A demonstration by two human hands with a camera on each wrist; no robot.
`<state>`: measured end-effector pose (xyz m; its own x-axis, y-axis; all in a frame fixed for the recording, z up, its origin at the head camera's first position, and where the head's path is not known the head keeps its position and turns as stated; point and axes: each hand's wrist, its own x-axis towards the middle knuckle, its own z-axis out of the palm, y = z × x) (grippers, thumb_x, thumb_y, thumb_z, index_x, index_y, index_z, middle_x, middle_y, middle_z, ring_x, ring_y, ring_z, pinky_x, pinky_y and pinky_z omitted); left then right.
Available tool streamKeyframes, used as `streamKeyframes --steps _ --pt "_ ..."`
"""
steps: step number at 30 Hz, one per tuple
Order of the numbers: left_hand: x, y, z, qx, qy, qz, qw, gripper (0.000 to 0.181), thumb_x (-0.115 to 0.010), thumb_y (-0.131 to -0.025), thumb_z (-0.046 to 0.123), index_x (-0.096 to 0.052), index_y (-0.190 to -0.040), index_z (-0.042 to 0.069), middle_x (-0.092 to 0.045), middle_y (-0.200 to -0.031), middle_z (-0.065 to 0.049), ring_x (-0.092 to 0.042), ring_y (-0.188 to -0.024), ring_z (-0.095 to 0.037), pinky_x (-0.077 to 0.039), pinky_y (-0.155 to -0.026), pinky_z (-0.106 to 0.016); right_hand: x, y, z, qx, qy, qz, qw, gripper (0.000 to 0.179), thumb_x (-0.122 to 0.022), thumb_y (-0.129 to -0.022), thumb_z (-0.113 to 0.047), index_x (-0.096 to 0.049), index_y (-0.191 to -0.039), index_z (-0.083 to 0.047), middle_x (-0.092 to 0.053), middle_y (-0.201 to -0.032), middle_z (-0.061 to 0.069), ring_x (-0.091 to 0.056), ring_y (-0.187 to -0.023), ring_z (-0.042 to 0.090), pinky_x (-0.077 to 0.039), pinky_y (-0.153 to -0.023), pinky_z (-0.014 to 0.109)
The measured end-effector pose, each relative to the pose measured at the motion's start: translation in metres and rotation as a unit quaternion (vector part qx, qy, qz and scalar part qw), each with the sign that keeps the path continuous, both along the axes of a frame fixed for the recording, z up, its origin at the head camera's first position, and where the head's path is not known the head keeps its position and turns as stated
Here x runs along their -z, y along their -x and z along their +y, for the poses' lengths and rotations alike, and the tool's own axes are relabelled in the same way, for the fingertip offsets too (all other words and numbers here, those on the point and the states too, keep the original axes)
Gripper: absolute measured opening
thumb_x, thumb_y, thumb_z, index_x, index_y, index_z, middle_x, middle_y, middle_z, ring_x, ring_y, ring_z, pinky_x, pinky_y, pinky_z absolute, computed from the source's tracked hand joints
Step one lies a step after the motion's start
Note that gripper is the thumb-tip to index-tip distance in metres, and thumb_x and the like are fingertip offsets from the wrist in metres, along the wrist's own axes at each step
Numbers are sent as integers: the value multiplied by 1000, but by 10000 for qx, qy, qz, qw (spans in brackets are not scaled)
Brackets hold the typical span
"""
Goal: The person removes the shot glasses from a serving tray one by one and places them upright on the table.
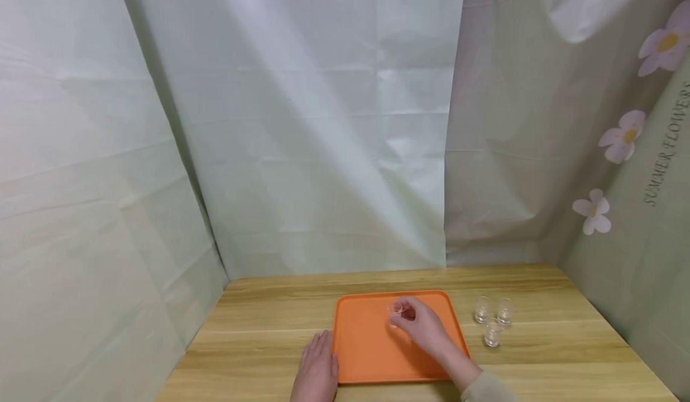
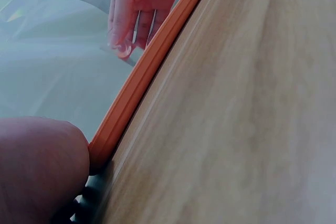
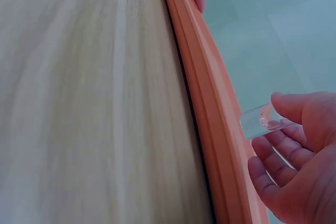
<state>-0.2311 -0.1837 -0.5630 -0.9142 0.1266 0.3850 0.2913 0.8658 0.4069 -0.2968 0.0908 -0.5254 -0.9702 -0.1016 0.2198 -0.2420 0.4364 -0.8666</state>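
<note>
My right hand (image 1: 426,330) pinches a small clear shot glass (image 3: 253,122) between thumb and fingers, above the orange tray (image 1: 361,354). In the right wrist view the other fingers are loosely bent below the glass. Whether the glass touches the tray surface cannot be told. Beside the tray's left edge, my left hand (image 1: 317,366) lies on the wooden table with fingers extended, its thumb at the tray's rim. The left wrist view shows part of that hand (image 2: 42,166) close to the tray rim (image 2: 152,61).
Three more clear shot glasses (image 1: 492,334) stand close together on the wooden table (image 1: 259,318), right of the tray. Pale fabric sheets (image 1: 323,150) hang behind and at both sides of the table; the right one carries printed flowers.
</note>
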Motion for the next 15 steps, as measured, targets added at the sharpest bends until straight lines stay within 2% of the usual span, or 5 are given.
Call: streamKeyframes --steps 4,12,15 --pt "0 1 0 6 -8 38 10000 47 -70 -103 4 -60 -147 -11 -63 -148 -29 -55 -142 -52 -41 -120 -68 -3 -6 8 135 -34 55 9999 28 -87 -98 -19 -77 -123 -10 -75 -104 -4 -72 -101 14 -61 -89 32" --pt "1 0 -1 47 -36 54 10000 47 -69 -103 3 -60 -147 -12 -63 -148 -31 -55 -142 -53 -41 -120 -68 -11 -18 28 201 143 87 9997 26 -87 -97 -15 -78 -122 -10 -73 -104 -3 -72 -96 12 -62 -84 27" --pt "3 1 -1 49 -49 184 9998 47 -70 -102 3 -61 -146 -12 -64 -147 -31 -56 -141 -53 -42 -119 -69 -14 -23 36 293 95 65 9995 26 -87 -97 -17 -78 -121 -12 -73 -104 -4 -72 -95 10 -62 -84 26"
